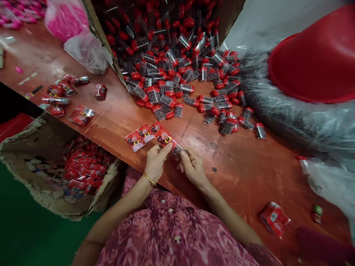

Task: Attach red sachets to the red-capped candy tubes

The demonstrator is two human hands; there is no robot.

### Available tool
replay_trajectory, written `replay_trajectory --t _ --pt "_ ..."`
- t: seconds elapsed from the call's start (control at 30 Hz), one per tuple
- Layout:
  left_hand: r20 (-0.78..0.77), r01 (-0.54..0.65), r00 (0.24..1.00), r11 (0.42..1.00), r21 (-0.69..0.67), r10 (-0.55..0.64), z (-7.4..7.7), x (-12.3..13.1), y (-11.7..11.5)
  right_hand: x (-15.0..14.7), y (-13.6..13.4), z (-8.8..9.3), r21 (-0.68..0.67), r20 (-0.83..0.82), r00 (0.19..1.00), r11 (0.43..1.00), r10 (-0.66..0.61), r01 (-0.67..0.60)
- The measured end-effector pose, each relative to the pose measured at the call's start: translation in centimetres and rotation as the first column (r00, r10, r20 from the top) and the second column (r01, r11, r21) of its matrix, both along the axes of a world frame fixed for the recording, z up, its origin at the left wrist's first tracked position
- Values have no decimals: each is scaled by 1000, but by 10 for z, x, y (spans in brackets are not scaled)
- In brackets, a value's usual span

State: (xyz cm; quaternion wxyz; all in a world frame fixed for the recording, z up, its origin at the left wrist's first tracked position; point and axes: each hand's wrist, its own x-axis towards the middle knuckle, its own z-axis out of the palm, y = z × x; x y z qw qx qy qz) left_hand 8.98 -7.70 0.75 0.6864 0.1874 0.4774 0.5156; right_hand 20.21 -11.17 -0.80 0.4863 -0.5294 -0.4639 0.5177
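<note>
My left hand pinches a red printed packet at the table's near edge. My right hand is closed on a small clear vial with dark contents, held at the packet's mouth. Two more red packets lie flat just left of the hands. A heap of red-capped vials spills from a tipped cardboard box across the brown table beyond my hands.
A cardboard box of filled red packets stands low on the left. Finished packets lie at the far left. A red basin sits on a plastic bag of dark beads at right. A red packet lies near right.
</note>
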Motion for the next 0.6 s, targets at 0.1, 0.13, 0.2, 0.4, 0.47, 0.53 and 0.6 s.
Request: replay_trajectory --t 0.1,0.13,0.2,0.4,0.47,0.53,0.6 --pt "-15 37 999 999 19 -36 -5 2 -2 -4 3 0 -57 -43 998 997 44 -47" --pt "-28 54 998 998 36 -53 -7 2 -3 -5 4 -1 -62 -50 998 998 25 -28" --pt "-47 83 996 994 65 -80 -10 3 -4 -9 6 -3 -40 -41 998 998 -42 40" --pt "3 94 996 993 76 -94 -5 -3 6 -13 7 -6 10 -26 999 999 37 -36" --pt "-3 54 999 997 51 -54 -3 -5 10 -10 8 -3 -3 -99 991 995 94 -95" --pt "4 53 999 997 49 -53 -2 -5 10 -6 9 0 -4 -135 986 995 99 -100" --pt "25 110 993 992 59 -111 -2 -4 8 -3 11 1 -7 -122 991 998 59 -60"
